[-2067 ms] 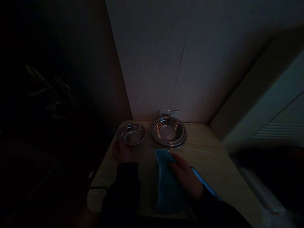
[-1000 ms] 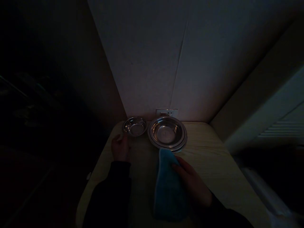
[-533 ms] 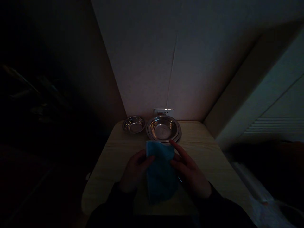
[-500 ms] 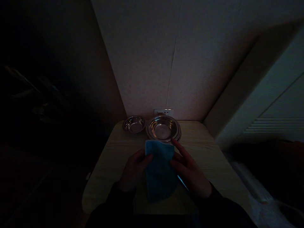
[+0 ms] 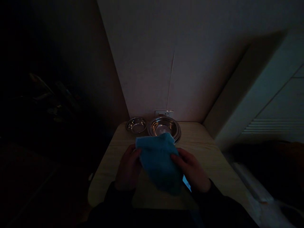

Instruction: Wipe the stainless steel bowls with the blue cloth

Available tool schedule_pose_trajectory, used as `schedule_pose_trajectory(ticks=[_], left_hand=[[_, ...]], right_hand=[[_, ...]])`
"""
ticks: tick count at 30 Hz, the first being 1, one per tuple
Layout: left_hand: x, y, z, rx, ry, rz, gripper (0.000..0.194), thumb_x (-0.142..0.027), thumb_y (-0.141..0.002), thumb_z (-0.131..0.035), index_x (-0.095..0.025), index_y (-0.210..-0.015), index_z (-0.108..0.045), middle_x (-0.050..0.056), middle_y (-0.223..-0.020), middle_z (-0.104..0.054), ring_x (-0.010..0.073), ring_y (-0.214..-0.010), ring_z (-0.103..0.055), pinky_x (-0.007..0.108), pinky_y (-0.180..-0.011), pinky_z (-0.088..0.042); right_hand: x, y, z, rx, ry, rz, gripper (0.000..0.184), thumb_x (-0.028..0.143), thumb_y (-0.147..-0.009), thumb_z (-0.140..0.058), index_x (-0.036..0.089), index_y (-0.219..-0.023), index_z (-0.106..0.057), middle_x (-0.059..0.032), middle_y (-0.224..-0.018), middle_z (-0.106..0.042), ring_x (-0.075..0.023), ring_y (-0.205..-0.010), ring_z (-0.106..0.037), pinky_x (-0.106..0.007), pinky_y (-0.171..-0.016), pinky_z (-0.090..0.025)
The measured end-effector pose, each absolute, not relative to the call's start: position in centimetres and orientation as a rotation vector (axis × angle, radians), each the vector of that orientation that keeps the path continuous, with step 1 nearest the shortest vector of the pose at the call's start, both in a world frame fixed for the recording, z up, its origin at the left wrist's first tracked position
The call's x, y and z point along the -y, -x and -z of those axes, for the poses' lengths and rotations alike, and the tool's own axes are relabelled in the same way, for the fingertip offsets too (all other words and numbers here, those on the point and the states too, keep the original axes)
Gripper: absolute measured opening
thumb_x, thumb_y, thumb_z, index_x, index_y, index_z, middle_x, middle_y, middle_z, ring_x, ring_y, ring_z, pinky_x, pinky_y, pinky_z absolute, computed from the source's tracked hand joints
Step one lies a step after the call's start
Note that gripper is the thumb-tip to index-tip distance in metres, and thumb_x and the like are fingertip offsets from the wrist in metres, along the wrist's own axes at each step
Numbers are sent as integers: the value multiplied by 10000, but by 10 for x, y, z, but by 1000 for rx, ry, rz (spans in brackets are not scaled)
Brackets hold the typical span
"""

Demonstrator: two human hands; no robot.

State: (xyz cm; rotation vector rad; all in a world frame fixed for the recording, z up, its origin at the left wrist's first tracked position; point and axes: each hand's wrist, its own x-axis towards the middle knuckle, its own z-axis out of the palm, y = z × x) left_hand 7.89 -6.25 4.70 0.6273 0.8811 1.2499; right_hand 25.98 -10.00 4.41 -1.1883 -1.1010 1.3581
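A blue cloth (image 5: 160,161) hangs between my two hands above the table, its upper edge overlapping the near rim of the metal bowls. My left hand (image 5: 129,164) pinches its left upper corner between thumb and fingers. On the other side my right hand (image 5: 191,167) grips the cloth's right edge, thumb on the front. Behind the cloth stand stacked shiny metal bowls (image 5: 177,133), and to their left sits a smaller metal bowl (image 5: 136,125). Part of a lit blue screen (image 5: 186,183) shows beside my right hand; the rest of it is hidden.
The pale wooden table (image 5: 201,136) has rounded corners and meets the wall (image 5: 147,63) at its back. A wall socket (image 5: 164,113) sits just behind the bowls. A light-coloured panel with slats (image 5: 273,125) stands to the right. The left side is very dark.
The cloth has spread wider and tilted, its lower end swinging right. My left hand has moved left. My right forefinger, stretched out before, is now bent onto the cloth.
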Motion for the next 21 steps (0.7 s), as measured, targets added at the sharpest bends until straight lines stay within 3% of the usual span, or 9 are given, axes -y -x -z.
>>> schedule_pose_trajectory(ticks=[5, 8, 10, 16, 21], left_hand=[[59, -67, -44, -994, -626, -1065, 254, -371, -659, -633, -187, -832, -604, 14, -712, -655, 144, -608, -590, 253, -537, -431], [58, -65, -45, -963, -828, -862, 389, -463, -662, -651, -174, -920, -613, 43, -784, -680, 165, -678, -602, 266, -593, -438], [57, -65, -47, -900, -976, -753, 396, -423, -600, -730, -153, -870, -625, 27, -772, -672, 148, -695, -584, 253, -641, -436], [55, -64, -47, -1129, -1052, -893, 323, -401, -614, -736, -156, -765, -589, -50, -633, -583, 76, -575, -497, 191, -536, -371], [52, -63, -51, -1304, -1133, -997, 498, -424, -640, -706, -184, -1051, -561, -32, -669, -606, 111, -588, -534, 219, -533, -390]], right_hand=[[100, -271, -62, 1357, 1215, -1421, 284, 441, -792, -574, 195, -918, -639, 18, -763, -626, -148, -701, -561, -264, -655, -439], [98, -277, -68, 1522, 1168, -1570, 285, 453, -800, -568, 182, -864, -629, 19, -741, -612, -135, -666, -544, -252, -632, -430], [96, -279, -67, 1605, 1158, -1661, 315, 477, -795, -571, 172, -860, -618, 16, -723, -598, -128, -634, -525, -246, -605, -423], [91, -278, -59, 1716, 1260, -1650, 393, 558, -784, -549, 166, -777, -581, 30, -651, -526, -109, -574, -456, -236, -552, -380], [90, -277, -55, 1552, 1252, -1707, 427, 600, -733, -588, 173, -742, -585, 40, -617, -517, -100, -548, -442, -228, -517, -347]])
